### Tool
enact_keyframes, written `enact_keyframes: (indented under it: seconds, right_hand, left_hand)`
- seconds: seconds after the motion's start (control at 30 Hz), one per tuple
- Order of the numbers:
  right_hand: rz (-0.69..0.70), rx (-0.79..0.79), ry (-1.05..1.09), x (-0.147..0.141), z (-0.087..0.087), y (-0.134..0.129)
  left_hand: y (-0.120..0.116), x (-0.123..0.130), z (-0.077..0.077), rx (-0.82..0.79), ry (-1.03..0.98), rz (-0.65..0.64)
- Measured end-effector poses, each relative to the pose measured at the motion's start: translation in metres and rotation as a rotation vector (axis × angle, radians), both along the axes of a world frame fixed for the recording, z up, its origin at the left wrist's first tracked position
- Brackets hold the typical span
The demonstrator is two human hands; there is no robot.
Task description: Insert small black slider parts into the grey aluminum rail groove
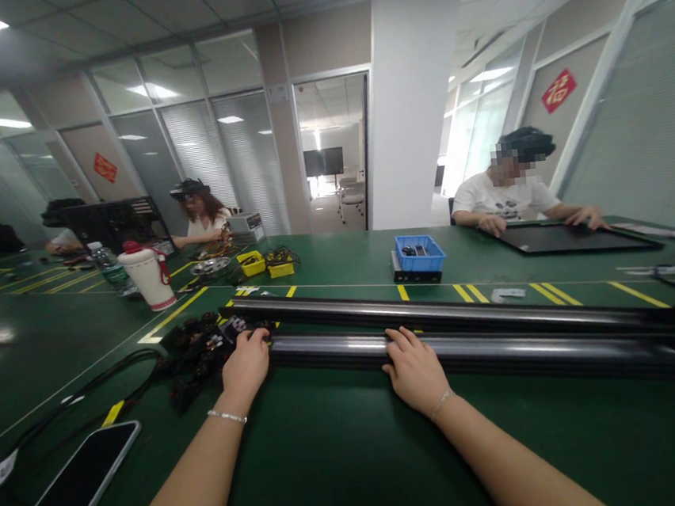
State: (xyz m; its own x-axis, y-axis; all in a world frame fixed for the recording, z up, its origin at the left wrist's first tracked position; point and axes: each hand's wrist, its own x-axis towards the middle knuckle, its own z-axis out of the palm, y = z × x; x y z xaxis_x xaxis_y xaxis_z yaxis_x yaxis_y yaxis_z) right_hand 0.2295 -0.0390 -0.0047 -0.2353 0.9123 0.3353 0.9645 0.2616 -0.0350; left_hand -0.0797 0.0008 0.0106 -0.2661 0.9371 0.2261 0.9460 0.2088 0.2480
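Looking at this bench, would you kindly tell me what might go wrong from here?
1. The left hand is right by the dark parts cluster, so a finger might get pinched if those parts shift.
2. The near bar lies close alongside the far bar; pushing it away could knock them together.
3. Black cables trail left from the cluster, so dragging it might snag them, perhaps disturbing the phone.
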Motion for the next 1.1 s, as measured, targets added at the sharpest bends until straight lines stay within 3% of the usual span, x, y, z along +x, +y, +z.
enact_keyframes:
  seconds: [0.23, 0.53, 0.73, 0.93, 1.0, 1.1]
  right_hand:
    - [-0.037, -0.016, 0.011, 0.008, 0.001, -0.001]
    - [-0.061, -0.014, 0.024, 0.005, 0.003, -0.001]
    - [0.006, 0.002, 0.037, 0.014, 0.003, 0.000]
    - [0.102, 0.055, 0.069, 0.031, 0.009, 0.003]
    - [0.062, 0.108, 0.087, 0.043, 0.014, 0.006]
    - [-0.127, 0.196, 0.098, 0.080, 0.020, 0.010]
  left_hand:
    - [-0.003, -0.001, 0.003, 0.050, 0.082, 0.040]
    - [-0.011, -0.009, 0.017, 0.248, 0.217, 0.118]
    - [-0.009, -0.021, 0.009, 0.314, 0.257, 0.137]
    - [-0.007, -0.018, 0.002, 0.368, 0.268, 0.131]
    - [-0.006, -0.015, 0.002, 0.377, 0.266, 0.107]
    - [-0.004, -0.006, 0.003, 0.384, 0.253, 0.029]
